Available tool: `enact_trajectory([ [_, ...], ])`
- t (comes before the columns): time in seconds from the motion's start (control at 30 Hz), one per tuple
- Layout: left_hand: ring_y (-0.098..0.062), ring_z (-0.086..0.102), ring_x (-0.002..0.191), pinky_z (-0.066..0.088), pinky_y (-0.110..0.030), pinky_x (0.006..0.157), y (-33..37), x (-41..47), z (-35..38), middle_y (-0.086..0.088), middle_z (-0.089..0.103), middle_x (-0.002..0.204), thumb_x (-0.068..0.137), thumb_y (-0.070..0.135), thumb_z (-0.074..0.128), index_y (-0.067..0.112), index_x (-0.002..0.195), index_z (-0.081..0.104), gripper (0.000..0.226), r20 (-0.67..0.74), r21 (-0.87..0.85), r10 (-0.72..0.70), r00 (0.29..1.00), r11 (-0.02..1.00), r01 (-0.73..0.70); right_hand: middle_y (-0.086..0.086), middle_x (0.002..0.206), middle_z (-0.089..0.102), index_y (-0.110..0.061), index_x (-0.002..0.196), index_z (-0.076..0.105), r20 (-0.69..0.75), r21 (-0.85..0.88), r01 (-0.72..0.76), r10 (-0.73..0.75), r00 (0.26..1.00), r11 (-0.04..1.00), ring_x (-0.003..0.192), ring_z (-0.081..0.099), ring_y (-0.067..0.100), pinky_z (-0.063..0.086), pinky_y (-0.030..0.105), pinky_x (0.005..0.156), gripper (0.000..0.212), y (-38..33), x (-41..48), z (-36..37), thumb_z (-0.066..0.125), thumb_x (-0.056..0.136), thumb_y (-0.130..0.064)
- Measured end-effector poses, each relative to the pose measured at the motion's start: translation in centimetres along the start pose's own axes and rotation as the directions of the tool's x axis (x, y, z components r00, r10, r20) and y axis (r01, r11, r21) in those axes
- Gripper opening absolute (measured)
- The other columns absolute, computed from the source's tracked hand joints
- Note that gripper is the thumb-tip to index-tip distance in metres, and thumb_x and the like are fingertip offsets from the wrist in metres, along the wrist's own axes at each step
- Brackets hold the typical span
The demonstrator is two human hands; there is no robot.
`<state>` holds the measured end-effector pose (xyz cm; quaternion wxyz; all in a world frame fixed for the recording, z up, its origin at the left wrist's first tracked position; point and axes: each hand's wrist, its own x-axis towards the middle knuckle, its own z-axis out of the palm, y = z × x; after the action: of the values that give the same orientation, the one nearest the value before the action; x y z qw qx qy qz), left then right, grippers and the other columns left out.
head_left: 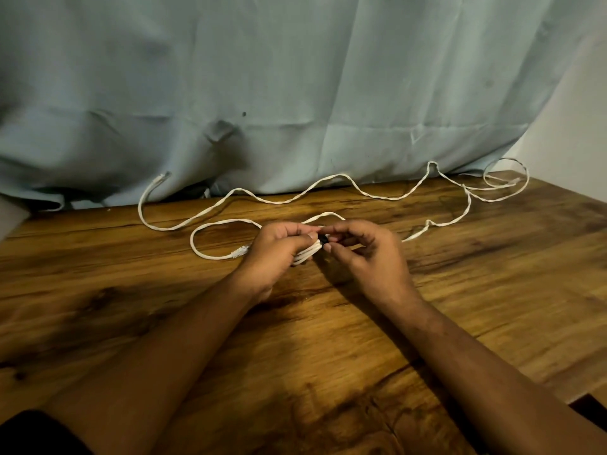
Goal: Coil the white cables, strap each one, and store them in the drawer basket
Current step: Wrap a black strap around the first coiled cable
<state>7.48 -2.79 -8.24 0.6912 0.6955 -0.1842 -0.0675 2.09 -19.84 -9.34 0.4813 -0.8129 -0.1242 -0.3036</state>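
- Fingers point(295, 230) of left hand point(272, 251) curl round coiled bundle point(307, 254); right hand point(368, 254) pinches what seems a black strap point(324, 241).
- Trailing cable point(394, 199) lies uncoiled; strapping and storing remain.

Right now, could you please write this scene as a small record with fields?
surface: brown wooden table
left hand: grips a small coiled white cable bundle
right hand: fingers pinch a short black strap at the bundle
loose cable: long white flat cable, uncoiled along the table's far side
backdrop: pale blue-grey cloth sheet
drawer basket: not in view
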Motion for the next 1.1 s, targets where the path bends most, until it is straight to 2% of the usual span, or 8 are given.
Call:
enact_trajectory([
  [0.1, 0.006, 0.066, 0.064, 0.042, -0.006, 0.052, 0.1, 0.1, 0.0, 0.008, 0.076, 0.079, 0.098, 0.006, 0.06, 0.013, 0.107, 0.077, 0.021, 0.013, 0.008, -0.017, 1.0, 1.0, 0.017, -0.007, 0.1, 0.074, -0.018, 0.107, 0.082, 0.005, -0.097, 0.068, -0.068, 0.998, 0.993, 0.091, 0.07, 0.009, 0.059, 0.028, 0.082, 0.026, -0.3, 0.0, -0.1, 0.081, 0.085, -0.005],
  [0.27, 0.01, 0.065, 0.072, 0.042, -0.004, 0.055, -0.2, 0.3, -0.3, 0.008, 0.078, 0.092, 0.098, 0.01, 0.061, 0.016, 0.106, 0.079, 0.021, 0.019, 0.052, -0.012, 1.0, 0.999, 0.011, -0.005, 0.096, 0.07, -0.018, 0.101, 0.082, 0.058, -0.177, 0.145, -0.137, 0.989, 0.973, 0.091, 0.067, 0.009, 0.058, 0.037, 0.079, 0.018, -0.3, 0.2, -0.4, 0.08, 0.087, -0.008],
  [0.6, 0.006, 0.068, 0.078, 0.044, -0.005, 0.058, -0.1, 0.0, -0.1, 0.005, 0.079, 0.095, 0.097, 0.007, 0.062, 0.011, 0.109, 0.077, 0.019, 0.042, 0.055, -0.001, 0.999, 0.999, -0.001, -0.007, 0.097, 0.068, -0.02, 0.097, 0.079, 0.145, -0.174, 0.143, -0.119, 0.982, 0.974, 0.089, 0.067, 0.012, 0.058, 0.045, 0.076, 0.014, -0.2, 0.5, -0.9, 0.081, 0.086, -0.011],
  [0.7, -0.002, 0.072, 0.086, 0.05, -0.011, 0.067, -0.1, 0.1, -0.3, 0.0, 0.079, 0.098, 0.097, 0.007, 0.063, 0.009, 0.11, 0.076, 0.019, 0.076, 0.073, 0.003, 0.997, 0.997, -0.008, -0.008, 0.098, 0.066, -0.021, 0.095, 0.076, 0.178, -0.184, 0.13, -0.097, 0.979, 0.974, 0.09, 0.066, 0.012, 0.058, 0.042, 0.076, 0.011, -0.2, 0.5, -1.1, 0.08, 0.088, -0.015],
  [0.77, -0.01, 0.073, 0.093, 0.053, -0.018, 0.076, -0.1, 0.2, -0.4, -0.003, 0.079, 0.101, 0.097, 0.006, 0.063, 0.009, 0.109, 0.077, 0.019, 0.107, 0.081, 0.017, 0.994, 0.996, -0.025, -0.008, 0.097, 0.066, -0.02, 0.095, 0.075, 0.173, -0.174, 0.141, -0.111, 0.979, 0.974, 0.091, 0.064, 0.012, 0.056, 0.038, 0.075, 0.008, -0.3, 0.6, -1.1, 0.079, 0.089, -0.016],
  [0.87, -0.007, 0.069, 0.078, 0.05, -0.02, 0.068, -0.1, 0.2, -0.3, -0.002, 0.078, 0.091, 0.097, 0.007, 0.062, 0.012, 0.103, 0.078, 0.017, 0.141, 0.094, 0.032, 0.989, 0.995, -0.046, -0.008, 0.093, 0.069, -0.017, 0.093, 0.075, 0.108, -0.137, 0.164, -0.15, 0.983, 0.977, 0.093, 0.064, 0.015, 0.051, 0.033, 0.079, 0.004, -0.7, 0.7, -1.2, 0.076, 0.09, -0.015],
  [0.97, -0.002, 0.067, 0.073, 0.048, -0.014, 0.066, 0.0, -0.2, 0.2, 0.0, 0.077, 0.085, 0.1, 0.007, 0.059, 0.012, 0.098, 0.075, 0.017, 0.174, 0.079, 0.069, 0.982, 0.993, -0.083, -0.004, 0.088, 0.072, -0.013, 0.093, 0.072, 0.03, 0.0, 0.092, -0.092, 0.995, 0.996, 0.089, 0.067, 0.015, 0.055, 0.038, 0.08, 0.004, -0.9, 0.5, -1.4, 0.073, 0.093, -0.009],
  [1.1, -0.003, 0.069, 0.078, 0.049, -0.015, 0.067, 0.0, -0.4, 0.3, -0.004, 0.079, 0.091, 0.102, 0.011, 0.058, 0.012, 0.105, 0.074, 0.017, 0.211, 0.124, 0.094, 0.973, 0.985, -0.122, 0.008, 0.086, 0.072, -0.008, 0.094, 0.071, 0.003, 0.117, -0.004, 0.004, 1.0, 0.993, 0.082, 0.068, 0.019, 0.058, 0.036, 0.073, 0.005, -0.9, 0.4, -1.3, 0.071, 0.094, -0.003],
])
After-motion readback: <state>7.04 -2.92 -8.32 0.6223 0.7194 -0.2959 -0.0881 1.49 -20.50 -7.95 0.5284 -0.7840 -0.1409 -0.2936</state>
